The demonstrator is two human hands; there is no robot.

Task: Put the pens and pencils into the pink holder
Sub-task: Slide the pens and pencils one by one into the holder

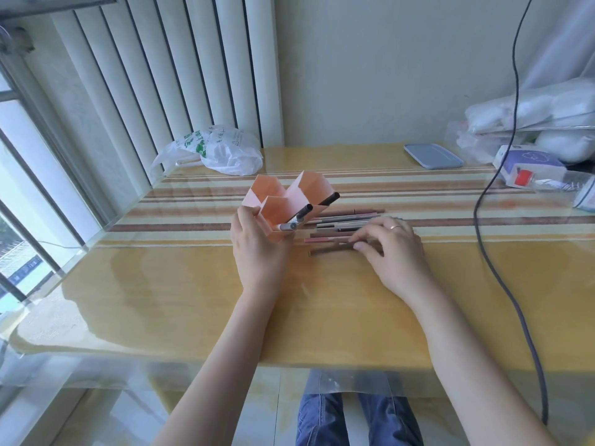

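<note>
Brown pencil (331, 251) under right fingers (362, 247)

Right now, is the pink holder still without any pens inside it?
No, the pink holder, steadied by the left hand, already has dark pens sticking out of it, while the right hand rests on the pile.

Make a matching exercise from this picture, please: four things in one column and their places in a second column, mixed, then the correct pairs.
Things:
1. pink holder
2. white plastic bag
3. blue tray
4. loose pens and pencils

Places:
A. far right part of the table, near the wall
B. in the grip of the left hand, tilted
C. far left corner of the table, beside the window
D. flat on the table, under the fingers of the right hand

Pairs: 1-B, 2-C, 3-A, 4-D
</note>
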